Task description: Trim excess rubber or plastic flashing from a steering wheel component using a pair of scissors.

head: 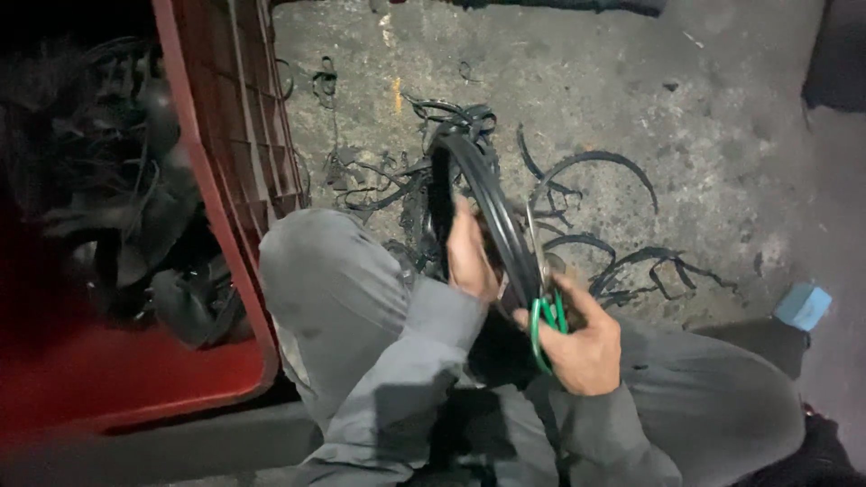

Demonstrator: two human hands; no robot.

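Head view: a black rubber ring [492, 203] is held edge-on above the person's grey-clad knees, over the concrete floor [722, 135]. The left hand [469, 257] is closed around the ring's lower near part, fingers wrapped behind it. The right hand [582, 347] is clenched through the green handles of a pair of scissors [544, 298], whose blades appear to be set against the ring's rim just beside the left hand, though the blade tips are hard to make out in the dim light.

The ring's long axis is seen to run from the lap up and away, leaning slightly towards the red crate [225, 207] at the left edge of the floor; its upper arc points at the far floor, where black rubber trimmings [595, 216] are scattered.

A slip is judged possible: the blades lie close to the left fingers, and springy rubber gripped at one end only could twist or flick out as it is cut, so that the cut wanders or a finger is nicked. A blue block [803, 307] lies near the floor's right edge, well apart.
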